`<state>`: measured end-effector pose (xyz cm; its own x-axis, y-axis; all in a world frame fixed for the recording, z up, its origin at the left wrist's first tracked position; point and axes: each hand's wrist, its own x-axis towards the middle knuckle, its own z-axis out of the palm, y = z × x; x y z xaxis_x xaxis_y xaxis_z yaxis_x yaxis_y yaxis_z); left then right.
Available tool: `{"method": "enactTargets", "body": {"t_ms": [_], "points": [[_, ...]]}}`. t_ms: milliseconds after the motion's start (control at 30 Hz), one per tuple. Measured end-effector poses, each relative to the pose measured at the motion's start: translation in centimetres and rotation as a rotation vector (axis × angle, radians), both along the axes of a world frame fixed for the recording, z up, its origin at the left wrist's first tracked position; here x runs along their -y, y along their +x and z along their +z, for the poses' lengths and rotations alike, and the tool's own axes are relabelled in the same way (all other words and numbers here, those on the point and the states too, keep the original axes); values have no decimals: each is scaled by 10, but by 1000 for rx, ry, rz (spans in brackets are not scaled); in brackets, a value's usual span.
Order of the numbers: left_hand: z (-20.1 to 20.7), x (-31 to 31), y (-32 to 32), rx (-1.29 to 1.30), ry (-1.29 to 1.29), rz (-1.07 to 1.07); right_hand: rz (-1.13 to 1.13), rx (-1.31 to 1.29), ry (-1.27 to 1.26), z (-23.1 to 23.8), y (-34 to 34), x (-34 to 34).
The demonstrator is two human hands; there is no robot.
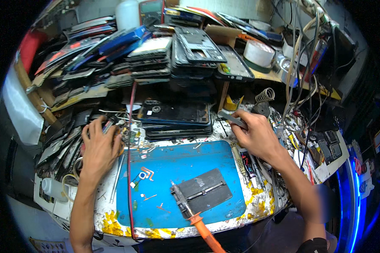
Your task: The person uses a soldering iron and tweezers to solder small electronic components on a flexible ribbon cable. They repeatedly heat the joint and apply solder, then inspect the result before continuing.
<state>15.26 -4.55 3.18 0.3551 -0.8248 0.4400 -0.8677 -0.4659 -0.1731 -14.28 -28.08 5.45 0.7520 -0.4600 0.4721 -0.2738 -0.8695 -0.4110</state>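
My left hand (pixel 99 147) rests over the clutter at the left of the bench, fingers apart and partly curled above small parts and cables; nothing shows in its grasp. On the right, my right hand (pixel 257 134) pinches a flat grey metal tool (pixel 233 119), its end pointing left past the phone stack; its exact kind is unclear. Between my arms lies a blue work mat (pixel 156 202). A dark flat plate with a metal bar (pixel 207 188) sits on it. The orange-handled soldering iron (pixel 202 232) leans over the plate's left side.
Stacked phone parts (pixel 177 116) stand behind the mat. Shelves above carry piles of phone frames (pixel 198 46) and a white tape roll (pixel 257 52). A red cable (pixel 130 168) hangs across the mat's left side. A white bottle (pixel 54 188) lies at left; hand tools (pixel 240 164) lie right.
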Motion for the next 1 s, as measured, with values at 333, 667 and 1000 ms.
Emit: {"method": "enactTargets", "body": {"t_ms": [333, 667, 1000], "points": [[-10, -7, 12, -13, -81, -84, -49, -279, -275, -5, 65, 48], [-14, -9, 17, -41, -112, -125, -143, -321, -228, -10, 74, 48], [-10, -10, 14, -57, -75, -107, -121, -211, -418, -19, 69, 46]]}}
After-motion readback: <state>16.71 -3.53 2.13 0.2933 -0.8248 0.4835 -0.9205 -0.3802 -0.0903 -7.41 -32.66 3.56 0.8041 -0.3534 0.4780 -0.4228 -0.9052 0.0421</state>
